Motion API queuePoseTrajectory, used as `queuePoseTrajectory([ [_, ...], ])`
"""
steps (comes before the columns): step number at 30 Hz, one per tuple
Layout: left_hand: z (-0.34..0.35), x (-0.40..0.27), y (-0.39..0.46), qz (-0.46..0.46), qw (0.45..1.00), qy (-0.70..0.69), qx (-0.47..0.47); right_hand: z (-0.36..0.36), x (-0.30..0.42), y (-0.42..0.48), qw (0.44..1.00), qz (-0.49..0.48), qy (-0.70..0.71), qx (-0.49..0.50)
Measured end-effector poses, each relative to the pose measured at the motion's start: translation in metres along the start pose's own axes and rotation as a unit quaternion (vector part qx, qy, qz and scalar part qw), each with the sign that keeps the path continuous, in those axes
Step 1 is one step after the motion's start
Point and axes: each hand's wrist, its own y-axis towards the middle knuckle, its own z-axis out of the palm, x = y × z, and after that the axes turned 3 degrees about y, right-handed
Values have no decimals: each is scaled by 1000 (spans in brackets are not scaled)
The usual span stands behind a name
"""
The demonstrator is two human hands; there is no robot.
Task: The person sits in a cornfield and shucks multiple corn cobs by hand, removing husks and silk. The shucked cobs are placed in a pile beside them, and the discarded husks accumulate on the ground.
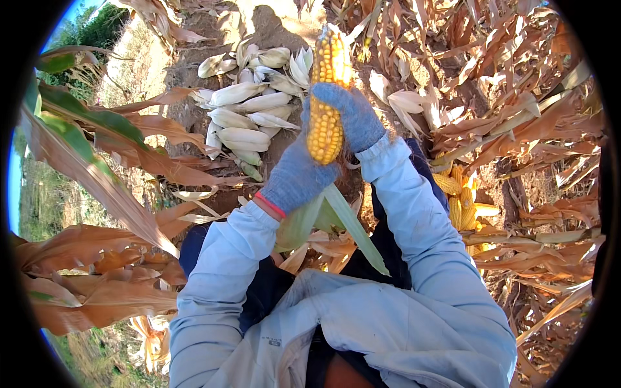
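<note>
Both hands wear blue-grey knit gloves and grip one ear of yellow corn [326, 131], its bare kernels showing and its tip pointing away from me. My left hand [301, 172] wraps the lower end from the left side. Higher up, my right hand [356, 114] closes around the middle of the ear, thumb across the kernels. Pale green husk leaves [303, 220] hang below the left hand, and one long strip [356, 233] slants down over my dark trousers. How the husk joins the ear is hidden by the left hand.
Several ears in pale husks [242, 138] lie piled on the soil ahead, left of the hands. Husked yellow ears [461, 199] are heaped by my right leg. Dry corn stalks and leaves [504, 121] crowd the right; part-green leaves [92, 131] reach in from the left.
</note>
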Motion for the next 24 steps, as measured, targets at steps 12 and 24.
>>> queuePoseTrajectory([
  [12, 38, 69, -58, -150, 950, -30, 273, 37, -8, -31, 889, 194, -231, 345],
  [24, 9, 66, -8, -138, 966, -188, -108, 6, -9, -21, 993, 66, 96, -18],
])
